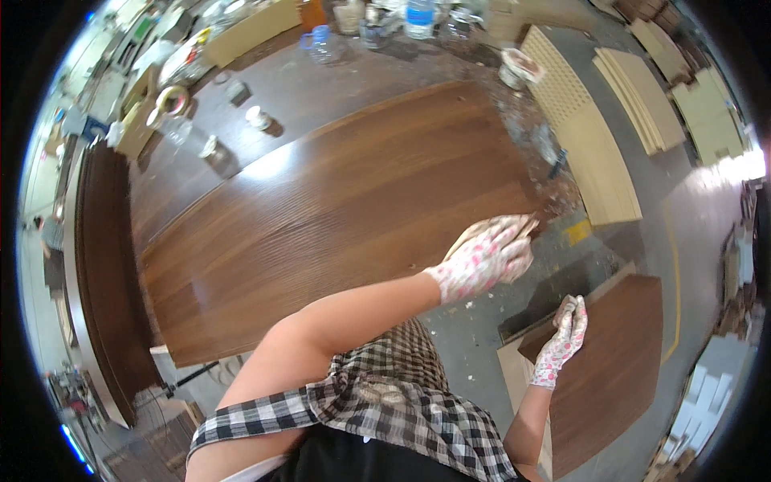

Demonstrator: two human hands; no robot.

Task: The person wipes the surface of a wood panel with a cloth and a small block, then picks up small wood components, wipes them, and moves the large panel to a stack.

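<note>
A large dark brown wood-grain panel (337, 217) lies flat across the workbench. My left hand (488, 255), in a white glove with pink flowers, reaches across to the panel's near right corner. It presses down there, fingers together, with a small dark piece (532, 227) under the fingertips. My right hand (564, 336), in the same kind of glove, grips the upper corner of a smaller brown panel (614, 369) low on the right. A black-and-white checked garment (385, 402) covers my body at the bottom.
Plastic bottles (325, 44), jars and a tape roll (171, 100) crowd the bench's far edge. Pale boards (590, 136) and stacked sheets (642, 96) lie on the grey floor at the right. A long dark panel (100, 265) leans at the left.
</note>
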